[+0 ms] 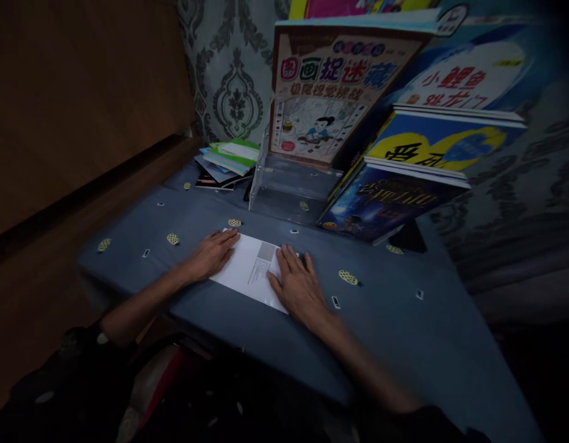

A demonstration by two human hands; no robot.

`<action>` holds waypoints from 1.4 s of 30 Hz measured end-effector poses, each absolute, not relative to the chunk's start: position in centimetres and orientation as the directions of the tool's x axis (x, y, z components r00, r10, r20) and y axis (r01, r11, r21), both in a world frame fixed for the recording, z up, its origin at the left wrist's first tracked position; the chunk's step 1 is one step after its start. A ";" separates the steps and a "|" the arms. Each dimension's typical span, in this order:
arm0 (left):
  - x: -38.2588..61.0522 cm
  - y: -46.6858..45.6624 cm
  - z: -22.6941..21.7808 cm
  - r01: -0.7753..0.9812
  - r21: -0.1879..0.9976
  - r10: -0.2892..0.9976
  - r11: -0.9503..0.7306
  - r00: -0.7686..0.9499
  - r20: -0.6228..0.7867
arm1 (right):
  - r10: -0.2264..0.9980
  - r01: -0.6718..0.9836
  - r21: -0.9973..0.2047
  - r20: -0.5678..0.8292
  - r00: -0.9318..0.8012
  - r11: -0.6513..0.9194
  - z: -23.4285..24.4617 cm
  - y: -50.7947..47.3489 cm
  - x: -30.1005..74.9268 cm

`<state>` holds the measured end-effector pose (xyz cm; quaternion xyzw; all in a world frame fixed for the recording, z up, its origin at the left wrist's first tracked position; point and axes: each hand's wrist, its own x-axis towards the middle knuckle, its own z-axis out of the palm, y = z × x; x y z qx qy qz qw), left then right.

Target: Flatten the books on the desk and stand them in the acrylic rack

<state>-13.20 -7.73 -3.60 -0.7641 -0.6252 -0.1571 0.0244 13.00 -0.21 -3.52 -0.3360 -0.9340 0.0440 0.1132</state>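
A white sheet or thin booklet (pixel 242 266) lies flat on the table near its front edge. A grey printed block and small lines of text mark its right half. My left hand (pixel 214 253) rests on its left end, fingers stretched out and pointing right. On its right end my right hand (pixel 297 280) lies flat, with fingers extended and the thumb out to the left. Whether it has several pages I cannot tell.
Behind the sheet stands a clear plastic book rack (pixel 284 203) holding upright children's books (pixel 319 117). More books (pixel 386 197) lean at its right. A low stack of booklets (pixel 231 157) lies back left. The patterned blue-grey tablecloth (pixel 395 326) covers the table; a wooden panel (pixel 81 92) rises at left.
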 end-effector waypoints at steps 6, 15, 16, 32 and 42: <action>-14.1 -7.4 -3.2 0.938 0.230 0.944 -0.261 0.198 0.266 | 0.467 0.431 -0.239 0.124 -0.875 0.870 -2.5 -1.2 9.1; -16.1 -6.8 -2.9 0.895 0.347 0.958 -0.279 0.234 0.168 | 0.216 0.169 -0.313 0.120 -0.969 0.935 -1.5 -6.2 5.1; -16.0 -6.9 -2.9 0.898 0.343 0.959 -0.275 0.230 0.167 | 0.212 0.164 -0.309 0.129 -0.969 0.937 -1.6 -6.4 5.3; -15.2 -7.7 -3.0 0.920 0.249 0.942 -0.301 0.246 0.230 | 0.522 0.451 -0.359 0.130 -0.843 0.818 -3.3 -2.3 17.2; -11.7 -6.5 -2.0 0.943 0.122 0.937 -0.308 0.279 0.209 | 0.609 0.418 -0.523 0.271 -0.745 0.743 -3.4 1.9 18.0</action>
